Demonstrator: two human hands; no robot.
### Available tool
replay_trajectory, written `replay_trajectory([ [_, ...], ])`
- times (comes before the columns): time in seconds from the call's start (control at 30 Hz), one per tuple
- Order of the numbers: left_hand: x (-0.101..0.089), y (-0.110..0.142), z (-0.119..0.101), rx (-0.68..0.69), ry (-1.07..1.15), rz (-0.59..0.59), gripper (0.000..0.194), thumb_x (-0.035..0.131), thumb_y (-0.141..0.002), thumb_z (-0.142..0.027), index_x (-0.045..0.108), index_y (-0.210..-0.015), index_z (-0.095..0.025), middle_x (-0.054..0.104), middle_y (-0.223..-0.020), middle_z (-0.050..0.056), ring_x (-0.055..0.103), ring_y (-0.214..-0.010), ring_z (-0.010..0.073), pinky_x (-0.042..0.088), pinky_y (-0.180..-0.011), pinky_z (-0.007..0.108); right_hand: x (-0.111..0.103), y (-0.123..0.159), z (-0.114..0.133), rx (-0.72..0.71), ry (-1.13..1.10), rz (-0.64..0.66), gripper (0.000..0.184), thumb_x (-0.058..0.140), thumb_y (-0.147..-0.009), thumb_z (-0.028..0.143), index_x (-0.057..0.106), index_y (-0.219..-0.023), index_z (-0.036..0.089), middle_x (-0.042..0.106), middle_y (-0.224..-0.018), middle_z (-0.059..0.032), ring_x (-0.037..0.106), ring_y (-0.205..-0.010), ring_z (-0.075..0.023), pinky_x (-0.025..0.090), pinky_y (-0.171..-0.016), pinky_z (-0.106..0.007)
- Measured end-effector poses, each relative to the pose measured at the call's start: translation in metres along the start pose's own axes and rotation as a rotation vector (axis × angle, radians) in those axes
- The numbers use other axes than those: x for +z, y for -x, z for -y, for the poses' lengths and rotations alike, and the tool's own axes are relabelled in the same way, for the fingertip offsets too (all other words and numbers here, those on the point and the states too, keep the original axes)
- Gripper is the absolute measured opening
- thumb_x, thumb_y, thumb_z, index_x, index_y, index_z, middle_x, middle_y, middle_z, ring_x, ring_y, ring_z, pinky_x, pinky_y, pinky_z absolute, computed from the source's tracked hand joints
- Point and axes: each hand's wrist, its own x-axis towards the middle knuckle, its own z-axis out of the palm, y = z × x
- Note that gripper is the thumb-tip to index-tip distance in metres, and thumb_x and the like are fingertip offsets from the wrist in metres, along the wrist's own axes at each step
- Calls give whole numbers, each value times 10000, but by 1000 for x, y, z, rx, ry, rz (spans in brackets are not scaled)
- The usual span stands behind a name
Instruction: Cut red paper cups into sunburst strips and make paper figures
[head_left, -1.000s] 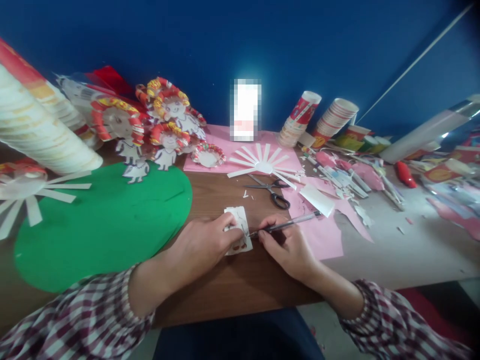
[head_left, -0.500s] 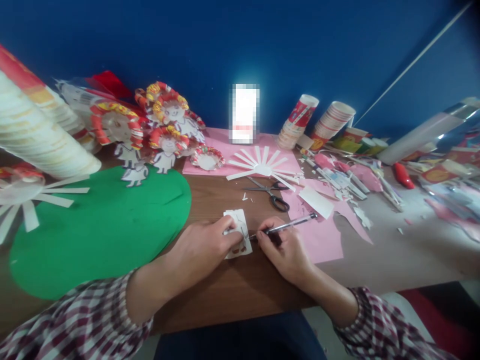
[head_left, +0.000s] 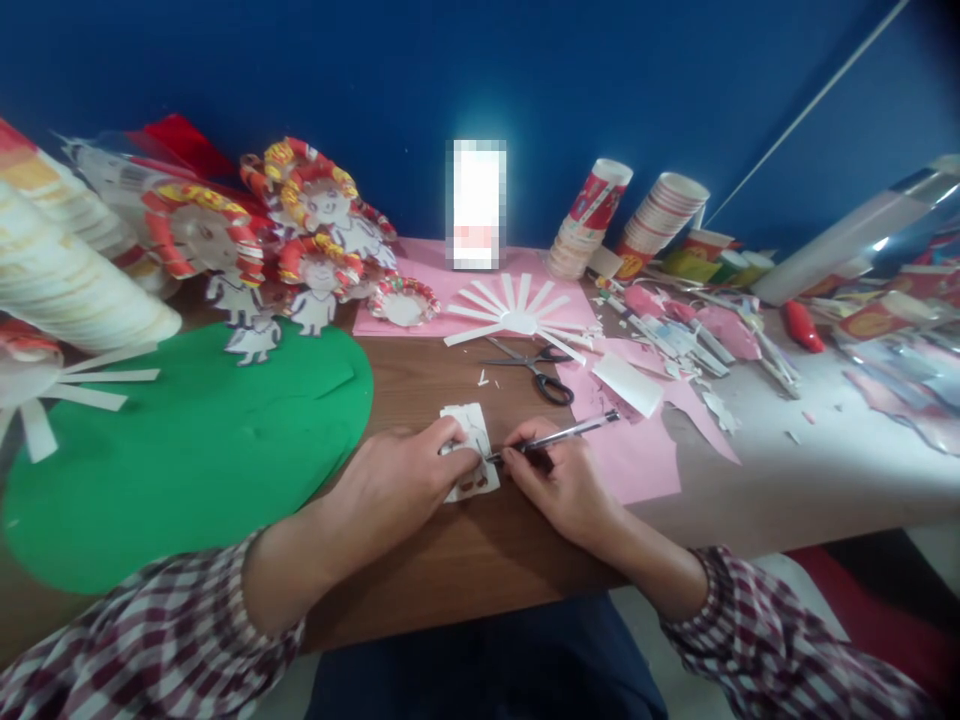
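A small white piece of paper (head_left: 478,427) with dark drawn lines and brown shapes lies on the wooden table (head_left: 420,375). My left hand (head_left: 401,470) is closed, its thumb and curled fingers pressing on the paper's left half and covering part of the drawing. In my right hand (head_left: 566,485) a clear pen (head_left: 581,426) is pinched, its tip at the paper's right edge. Black-handled scissors (head_left: 551,385) lie beyond the hands, partly open. Tiny white scraps rest beside them.
A green paper oval (head_left: 187,440) covers the left side. Behind stand decorated ring figures (head_left: 315,275), a bright blurred-out upright screen (head_left: 478,200) and paper cup stacks (head_left: 664,220). Strips fan out from a white cut cup (head_left: 519,320). Pink paper (head_left: 637,465) and scraps lie right.
The view has shifted slightly, so most things sit a little higher and further left. Both hands keep nearly the same pose, the pen's tip staying by the paper's right edge.
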Motion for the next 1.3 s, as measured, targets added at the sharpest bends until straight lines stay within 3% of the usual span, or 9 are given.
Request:
replay_trajectory([
  [0.77, -1, 1, -2, 2, -83, 22, 208, 500, -890, -214, 579, -1062, -300, 577, -1018, 20, 587, -657, 131, 317, -464, 249, -1, -1, 2, -67, 47, -91, 114, 534, -891, 231, 566, -787, 197, 598, -701, 5, 576, -644, -131, 422, -596, -223],
  [1.3, -3, 0, -2, -2, -97, 26, 197, 496, -896, -224, 573, -1061, -301, 572, -994, 6, 596, -631, 133, 291, -445, 254, 2, 0, -3, -55, 64, -39, 130, 522, -911, 282, 576, -821, 205, 610, -731, 6, 597, -665, -140, 432, -618, -237],
])
